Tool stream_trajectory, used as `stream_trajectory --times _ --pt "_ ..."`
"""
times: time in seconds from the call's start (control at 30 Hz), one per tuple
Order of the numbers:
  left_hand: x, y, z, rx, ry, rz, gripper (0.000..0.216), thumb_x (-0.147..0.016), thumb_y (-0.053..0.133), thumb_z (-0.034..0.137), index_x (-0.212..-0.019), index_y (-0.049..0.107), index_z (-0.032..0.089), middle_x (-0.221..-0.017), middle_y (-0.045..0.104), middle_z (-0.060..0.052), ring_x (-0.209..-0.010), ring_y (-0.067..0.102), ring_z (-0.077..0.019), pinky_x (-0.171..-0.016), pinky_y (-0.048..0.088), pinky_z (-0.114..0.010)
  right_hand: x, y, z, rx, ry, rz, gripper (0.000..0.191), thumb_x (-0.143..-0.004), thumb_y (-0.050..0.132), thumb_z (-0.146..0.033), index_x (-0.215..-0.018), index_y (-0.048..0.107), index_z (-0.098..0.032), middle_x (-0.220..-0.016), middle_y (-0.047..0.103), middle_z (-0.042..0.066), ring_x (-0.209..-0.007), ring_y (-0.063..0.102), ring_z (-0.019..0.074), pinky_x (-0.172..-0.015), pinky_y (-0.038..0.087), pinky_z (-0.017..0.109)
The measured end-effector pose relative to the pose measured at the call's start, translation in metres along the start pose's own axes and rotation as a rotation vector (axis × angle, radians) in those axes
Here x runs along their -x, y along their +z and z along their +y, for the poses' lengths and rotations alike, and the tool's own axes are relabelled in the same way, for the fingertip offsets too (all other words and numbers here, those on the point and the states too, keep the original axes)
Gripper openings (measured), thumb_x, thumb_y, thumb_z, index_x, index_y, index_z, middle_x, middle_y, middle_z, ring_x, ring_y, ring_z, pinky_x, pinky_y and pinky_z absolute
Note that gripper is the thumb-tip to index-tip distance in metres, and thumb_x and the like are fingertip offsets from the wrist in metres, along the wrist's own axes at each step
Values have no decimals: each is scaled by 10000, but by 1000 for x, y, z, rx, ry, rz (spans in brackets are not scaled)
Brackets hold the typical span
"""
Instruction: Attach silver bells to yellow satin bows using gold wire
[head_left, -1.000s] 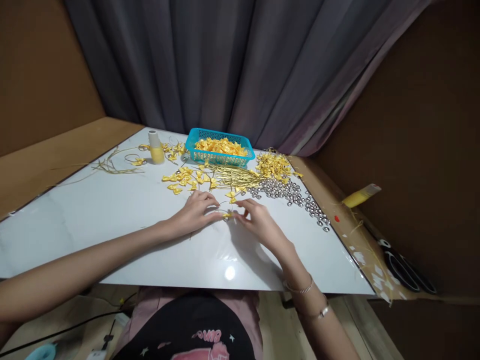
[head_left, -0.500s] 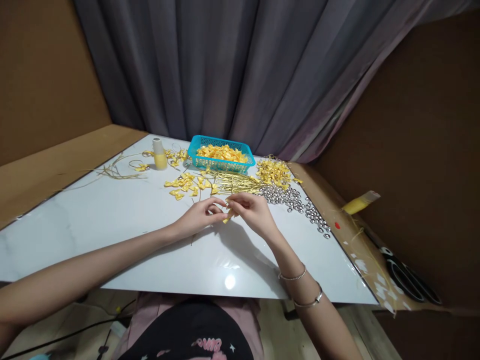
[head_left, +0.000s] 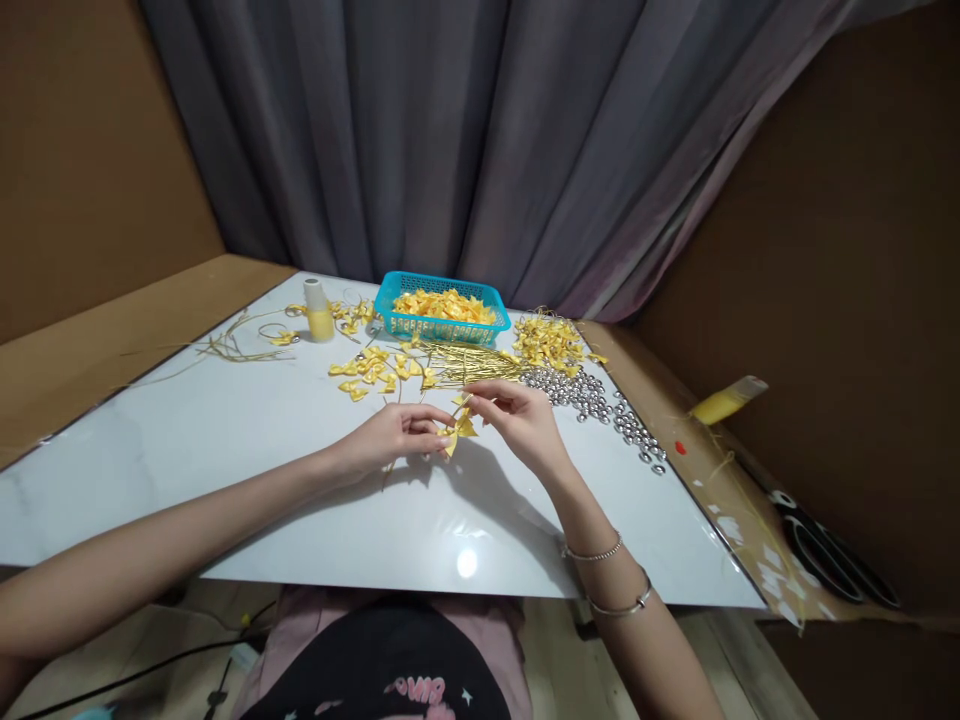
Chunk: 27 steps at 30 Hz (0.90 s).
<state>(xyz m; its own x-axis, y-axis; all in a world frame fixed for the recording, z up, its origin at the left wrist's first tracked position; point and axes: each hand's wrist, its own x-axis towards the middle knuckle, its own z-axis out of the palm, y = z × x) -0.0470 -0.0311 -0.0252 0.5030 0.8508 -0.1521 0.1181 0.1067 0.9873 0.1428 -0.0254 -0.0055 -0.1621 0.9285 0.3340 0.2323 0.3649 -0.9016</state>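
Note:
Over the middle of the white table (head_left: 225, 440), my left hand (head_left: 390, 438) pinches a small yellow ribbon bow (head_left: 457, 430) with its fingers closed. My right hand (head_left: 521, 425) meets it from the right, fingers pinched on a thin gold wire at the bow's top. Behind the hands lie loose yellow bows (head_left: 375, 368), a bundle of gold wires (head_left: 469, 362) and a spread of silver bells (head_left: 592, 398).
A blue basket (head_left: 442, 306) of yellow bows stands at the back, with a yellow thread spool (head_left: 318, 310) to its left and a heap of finished bows (head_left: 547, 340) to its right. Black scissors (head_left: 832, 550) and a yellow tube (head_left: 724, 402) lie off the table's right edge.
Both hands have lifted off the table surface and drawn together. The bow now shows between the fingertips, with the gold wire sticking up from it.

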Motion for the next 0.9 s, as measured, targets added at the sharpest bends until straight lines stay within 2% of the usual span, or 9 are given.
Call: stream_trajectory --times 0.2,0.33,0.4,0.5,0.6,0.67,0.77,0.9 --pt "1 -4 0 79 -11 -15 345 -720 701 282 -1021 639 123 -724 670 -56 -677 576 -163 -610 365 -283 -2 -4 4 -139 90 44 81 -694 689 -231 -747 708 -173 -685 685 21 -577 620 137 -506 469 253" --pt "2 -5 4 105 -14 -19 352 -699 684 220 -1034 605 147 -649 635 -14 -632 564 -152 -575 339 -270 -2 -6 7 -115 117 -10 93 -709 690 -247 -763 699 -172 -722 686 29 -594 619 142 -516 469 262" --pt "4 -5 6 99 -17 -39 377 -701 667 211 -1064 575 170 -615 619 10 -575 520 -130 -545 310 -259 -1 -6 6 -24 38 -58 90 -737 679 -238 -798 707 -178 -805 700 47 -670 629 155 -570 484 277" --pt "5 -4 7 95 -23 -60 371 -703 661 240 -1054 557 179 -602 606 20 -537 468 -114 -518 272 -251 2 -4 1 171 -223 -132 134 -772 661 -178 -888 723 -203 -942 704 65 -828 624 180 -691 491 314" --pt "5 -4 7 116 -42 -74 385 -670 688 276 -1014 563 157 -601 595 15 -538 460 -112 -508 239 -248 6 -1 -2 316 -479 -188 166 -819 622 -147 -882 747 -235 -867 725 53 -790 590 187 -719 471 346" --pt "5 -4 6 139 -58 -93 380 -649 701 281 -982 573 149 -600 588 14 -537 463 -110 -509 228 -246 7 1 -2 350 -545 -184 189 -835 606 -148 -858 762 -252 -777 732 43 -714 559 189 -687 463 351" --pt "4 -5 5 181 -66 -138 321 -632 702 256 -915 596 148 -600 579 14 -551 491 -114 -530 257 -247 8 0 -2 295 -448 -110 179 -819 625 -167 -855 772 -263 -758 739 42 -688 571 190 -662 466 348" --pt "4 -5 6 215 -59 -142 279 -630 702 229 -884 624 147 -594 559 21 -568 512 -115 -559 297 -248 6 -1 -2 144 -116 15 100 -749 689 -227 -794 777 -236 -724 730 38 -632 578 166 -605 454 311"
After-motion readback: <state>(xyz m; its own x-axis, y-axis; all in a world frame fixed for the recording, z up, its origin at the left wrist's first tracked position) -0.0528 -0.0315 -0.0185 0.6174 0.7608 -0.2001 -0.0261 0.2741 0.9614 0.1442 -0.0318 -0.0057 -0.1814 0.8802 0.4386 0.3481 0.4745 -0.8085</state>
